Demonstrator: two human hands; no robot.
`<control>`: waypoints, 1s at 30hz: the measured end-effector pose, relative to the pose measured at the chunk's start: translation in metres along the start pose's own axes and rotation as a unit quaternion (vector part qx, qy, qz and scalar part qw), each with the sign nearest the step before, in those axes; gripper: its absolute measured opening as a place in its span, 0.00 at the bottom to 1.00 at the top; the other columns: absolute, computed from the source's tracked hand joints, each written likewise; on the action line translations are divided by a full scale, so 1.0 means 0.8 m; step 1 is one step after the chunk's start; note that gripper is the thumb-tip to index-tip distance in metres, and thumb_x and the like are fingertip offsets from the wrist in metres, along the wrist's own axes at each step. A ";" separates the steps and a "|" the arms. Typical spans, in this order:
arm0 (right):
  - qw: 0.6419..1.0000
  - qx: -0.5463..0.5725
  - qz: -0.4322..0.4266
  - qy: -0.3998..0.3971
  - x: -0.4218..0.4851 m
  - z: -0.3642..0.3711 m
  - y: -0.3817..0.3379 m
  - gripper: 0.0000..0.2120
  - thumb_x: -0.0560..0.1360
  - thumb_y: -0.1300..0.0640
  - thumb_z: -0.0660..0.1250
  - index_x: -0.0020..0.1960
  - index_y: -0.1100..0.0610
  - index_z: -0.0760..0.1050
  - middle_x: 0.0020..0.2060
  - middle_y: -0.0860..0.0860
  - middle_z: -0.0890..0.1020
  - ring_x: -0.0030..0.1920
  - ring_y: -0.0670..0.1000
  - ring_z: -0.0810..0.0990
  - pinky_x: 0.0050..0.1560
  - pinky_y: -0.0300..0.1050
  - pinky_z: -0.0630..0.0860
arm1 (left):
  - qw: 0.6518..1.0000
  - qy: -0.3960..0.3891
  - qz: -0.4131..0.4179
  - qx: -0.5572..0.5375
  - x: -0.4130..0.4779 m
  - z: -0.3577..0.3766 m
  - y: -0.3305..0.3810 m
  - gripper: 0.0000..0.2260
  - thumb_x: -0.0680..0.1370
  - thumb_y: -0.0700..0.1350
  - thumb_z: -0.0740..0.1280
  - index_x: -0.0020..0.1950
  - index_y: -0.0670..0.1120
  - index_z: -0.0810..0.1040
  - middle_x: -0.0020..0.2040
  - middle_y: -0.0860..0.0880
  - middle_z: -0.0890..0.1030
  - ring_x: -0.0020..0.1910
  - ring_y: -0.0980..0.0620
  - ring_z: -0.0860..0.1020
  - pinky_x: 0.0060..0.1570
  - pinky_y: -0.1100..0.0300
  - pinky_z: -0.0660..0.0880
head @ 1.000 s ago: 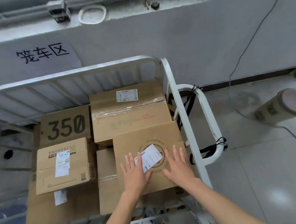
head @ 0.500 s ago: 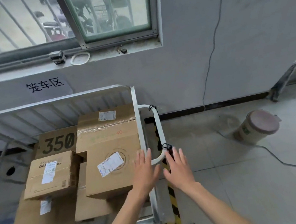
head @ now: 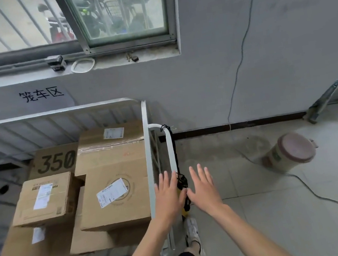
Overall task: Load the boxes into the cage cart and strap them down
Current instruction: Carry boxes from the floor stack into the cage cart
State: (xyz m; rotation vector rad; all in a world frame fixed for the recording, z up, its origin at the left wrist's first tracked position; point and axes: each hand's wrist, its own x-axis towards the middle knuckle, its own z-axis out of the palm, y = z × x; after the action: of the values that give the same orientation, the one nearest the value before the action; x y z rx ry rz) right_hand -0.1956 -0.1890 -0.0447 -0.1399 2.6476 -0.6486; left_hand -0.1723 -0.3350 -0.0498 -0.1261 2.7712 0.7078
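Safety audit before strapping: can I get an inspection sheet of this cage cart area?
Surface: grey tiled floor.
Job's things: cardboard boxes stacked in the cage cart; black strap knotted on the side handle, not over the boxes.
Clutter: lidded canister on the floor right of the cart; tape ring on the sill.
Hands: left hand and right hand open, fingers straight, either side of the strap knot.
Cables: black cable runs down the wall and across the floor.
Surroundings: grey wall with handwritten sign; barred window.
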 end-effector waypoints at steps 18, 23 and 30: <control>0.973 -0.141 -0.132 -0.124 0.189 -0.050 -0.035 0.37 0.82 0.46 0.59 0.83 0.50 0.43 0.82 0.53 0.43 0.81 0.58 0.41 0.79 0.56 0.44 | 0.980 0.032 -0.180 -0.083 0.126 0.008 -0.028 0.33 0.84 0.60 0.53 0.83 0.48 0.43 0.84 0.44 0.44 0.82 0.45 0.40 0.78 0.47 0.40; 0.957 -0.155 -0.183 -0.161 0.212 -0.056 -0.029 0.36 0.82 0.46 0.58 0.83 0.50 0.43 0.82 0.53 0.43 0.81 0.57 0.40 0.80 0.55 0.44 | 0.966 0.041 -0.242 -0.079 0.121 0.017 -0.019 0.33 0.84 0.60 0.52 0.83 0.48 0.42 0.84 0.45 0.44 0.82 0.45 0.40 0.78 0.47 0.40; 0.906 -0.189 -0.300 -0.231 0.255 -0.070 -0.007 0.36 0.83 0.45 0.57 0.83 0.52 0.42 0.82 0.54 0.44 0.81 0.58 0.41 0.79 0.56 0.46 | 0.918 0.093 -0.375 -0.091 0.120 0.023 0.027 0.33 0.84 0.61 0.52 0.83 0.50 0.41 0.83 0.44 0.44 0.82 0.45 0.40 0.77 0.48 0.37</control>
State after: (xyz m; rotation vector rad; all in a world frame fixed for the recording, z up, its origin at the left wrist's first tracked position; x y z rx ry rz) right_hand -0.4047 -0.2094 -0.0709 -1.1090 2.2068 -0.2115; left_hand -0.2628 -0.3088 -0.0832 -1.2654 2.4886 0.7443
